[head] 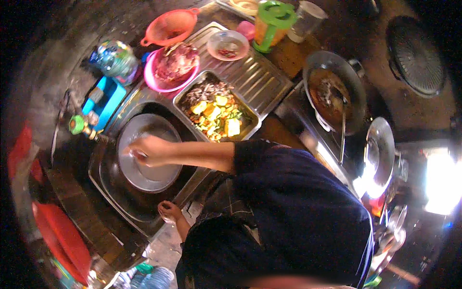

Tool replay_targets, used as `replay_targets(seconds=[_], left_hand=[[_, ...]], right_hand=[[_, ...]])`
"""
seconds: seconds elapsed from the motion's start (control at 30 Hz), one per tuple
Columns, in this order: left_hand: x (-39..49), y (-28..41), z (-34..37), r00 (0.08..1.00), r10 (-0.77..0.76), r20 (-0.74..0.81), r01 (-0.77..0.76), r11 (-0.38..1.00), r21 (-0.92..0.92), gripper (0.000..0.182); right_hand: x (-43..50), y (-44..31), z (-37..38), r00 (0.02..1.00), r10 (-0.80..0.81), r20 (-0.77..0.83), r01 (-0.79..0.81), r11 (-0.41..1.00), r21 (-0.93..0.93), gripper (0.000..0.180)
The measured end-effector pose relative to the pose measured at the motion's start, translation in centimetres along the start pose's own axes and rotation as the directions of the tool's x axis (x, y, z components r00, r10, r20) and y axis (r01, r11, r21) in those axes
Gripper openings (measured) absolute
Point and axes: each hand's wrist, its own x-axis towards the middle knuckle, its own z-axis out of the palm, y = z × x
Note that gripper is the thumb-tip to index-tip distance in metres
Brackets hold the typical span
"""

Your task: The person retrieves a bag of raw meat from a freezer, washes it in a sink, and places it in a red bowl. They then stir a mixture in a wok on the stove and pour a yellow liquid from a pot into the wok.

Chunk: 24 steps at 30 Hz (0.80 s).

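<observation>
My right hand (149,151) is over a round metal basin (155,177) in the sink (108,180). Its fingers are curled and blurred, so whether it holds something small cannot be told. Lower down, my left hand (169,212) is by the sink's near edge, with loosely bent fingers and a shiny, perhaps wet, patch; its grip is unclear. Beyond the basin, a rectangular metal tray (254,132) holds chopped vegetables, yellow blocks and dark shredded pieces. A pink bowl (153,81) of raw meat adjoins it. The tap (86,130) has a green handle.
A ribbed metal drainboard (256,83) carries a small bowl (240,39). Behind are an orange colander (169,25) and a green-lidded pitcher (270,32). At right, a wok (355,104) holds brown food and a long utensil. A blue plastic container (112,95) sits beyond the tap.
</observation>
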Motion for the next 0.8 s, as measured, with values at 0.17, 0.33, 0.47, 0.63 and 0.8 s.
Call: replay_targets(seconds=[0.17, 0.33, 0.47, 0.63, 0.8], left_hand=[[-0.4, -2.0, 2.8, 0.933, 0.208, -0.292, -0.172, 0.974, 0.145, 0.011], [-0.4, -1.6, 1.8, 0.949, 0.212, -0.231, -0.182, 0.973, 0.144, 0.014], [0.4, -0.2, -1.1, 0.987, 0.110, 0.116, -0.114, 0.993, 0.027, 0.022], [1.0, 1.4, -3.0, 0.980, 0.033, 0.197, -0.037, 0.999, 0.014, 0.025], [1.5, 1.7, -3.1, 0.978, 0.045, 0.204, -0.050, 0.999, 0.020, 0.027]], right_hand=[[-11.4, -0.3, -2.6, 0.987, 0.082, 0.135, -0.081, 0.997, -0.007, 0.034], [-23.2, -4.8, -7.1, 0.908, 0.296, -0.297, -0.345, 0.930, -0.127, 0.031], [-33.6, -8.3, -14.1, 0.683, -0.110, -0.722, -0.686, 0.243, -0.686, 0.027], [-43.7, -5.7, -23.3, -0.228, 0.188, -0.955, -0.973, -0.083, 0.216, 0.037], [-48.4, -8.3, -30.2, 0.235, 0.472, -0.850, -0.711, -0.514, -0.481, 0.022]])
